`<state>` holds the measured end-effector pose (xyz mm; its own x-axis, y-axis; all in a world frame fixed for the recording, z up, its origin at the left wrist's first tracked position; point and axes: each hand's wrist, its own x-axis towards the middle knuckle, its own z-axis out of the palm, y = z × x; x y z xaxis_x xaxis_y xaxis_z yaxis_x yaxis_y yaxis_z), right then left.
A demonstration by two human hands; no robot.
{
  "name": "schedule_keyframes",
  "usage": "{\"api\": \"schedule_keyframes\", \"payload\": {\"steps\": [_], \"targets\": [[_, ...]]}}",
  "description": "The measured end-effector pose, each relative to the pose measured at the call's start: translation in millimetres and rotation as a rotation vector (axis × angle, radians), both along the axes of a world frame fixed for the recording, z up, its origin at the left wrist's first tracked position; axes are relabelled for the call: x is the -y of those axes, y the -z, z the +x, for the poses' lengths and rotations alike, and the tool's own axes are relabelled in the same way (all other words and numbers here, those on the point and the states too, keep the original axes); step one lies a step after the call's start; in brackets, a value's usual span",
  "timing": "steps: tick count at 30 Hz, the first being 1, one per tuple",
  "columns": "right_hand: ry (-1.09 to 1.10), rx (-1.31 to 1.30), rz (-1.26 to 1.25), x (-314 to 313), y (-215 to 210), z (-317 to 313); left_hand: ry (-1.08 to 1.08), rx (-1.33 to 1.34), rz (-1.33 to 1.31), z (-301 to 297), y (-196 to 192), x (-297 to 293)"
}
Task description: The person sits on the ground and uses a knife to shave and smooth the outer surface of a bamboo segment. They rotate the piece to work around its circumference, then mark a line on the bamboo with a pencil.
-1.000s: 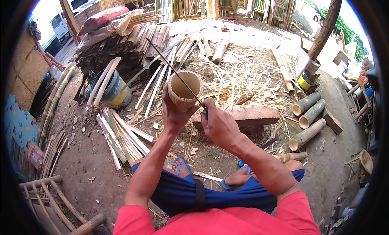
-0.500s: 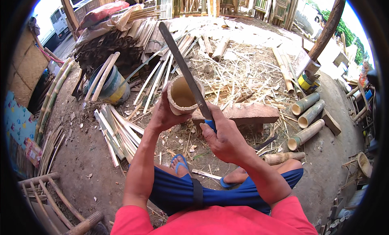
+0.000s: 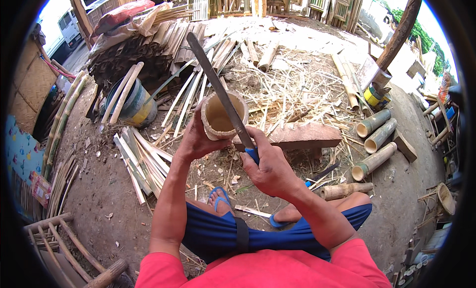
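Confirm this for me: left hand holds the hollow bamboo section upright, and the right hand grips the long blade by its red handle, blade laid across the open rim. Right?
Not quite: the handle is blue, not red. The head view shows the right hand gripping the long blade by a blue handle, blade laid across the open rim of the hollow bamboo section, which the left hand holds upright.

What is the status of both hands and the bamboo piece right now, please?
Left hand grips hollow bamboo section, open end up. Right hand holds long knife, blade across the rim. Wooden block beyond; nothing in the way.
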<state>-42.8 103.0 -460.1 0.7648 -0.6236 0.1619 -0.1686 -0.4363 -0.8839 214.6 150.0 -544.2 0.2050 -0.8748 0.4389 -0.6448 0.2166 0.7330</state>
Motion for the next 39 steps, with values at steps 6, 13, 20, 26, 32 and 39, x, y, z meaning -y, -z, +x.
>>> {"api": "schedule_keyframes", "payload": {"steps": [6, 13, 20, 26, 32, 39], "targets": [[-0.007, 0.012, -0.016, -1.6, -30.8, 4.6, -0.055, 0.037, -0.119, -12.6, -33.4, -0.9], [-0.039, -0.024, 0.067, 9.2, -82.4, 3.3, -0.183, 0.028, -0.138, -11.0, -65.7, 0.0], [0.031, -0.037, -0.164, 42.0, -4.8, 26.5, -0.301, -0.041, -0.016, -16.2, -5.3, 21.9], [0.127, -0.191, -0.433, 29.5, -12.0, 24.7, -0.388, 0.046, -0.216, -37.7, -1.6, 26.9], [-0.093, -0.194, 0.003, 0.4, -61.1, 15.3, -0.498, 0.171, -0.276, -39.6, 0.8, 16.2], [-0.022, 0.12, -0.063, -3.9, -58.0, -7.3, -0.119, 0.067, -0.095, -6.0, -15.5, -8.2]]}}
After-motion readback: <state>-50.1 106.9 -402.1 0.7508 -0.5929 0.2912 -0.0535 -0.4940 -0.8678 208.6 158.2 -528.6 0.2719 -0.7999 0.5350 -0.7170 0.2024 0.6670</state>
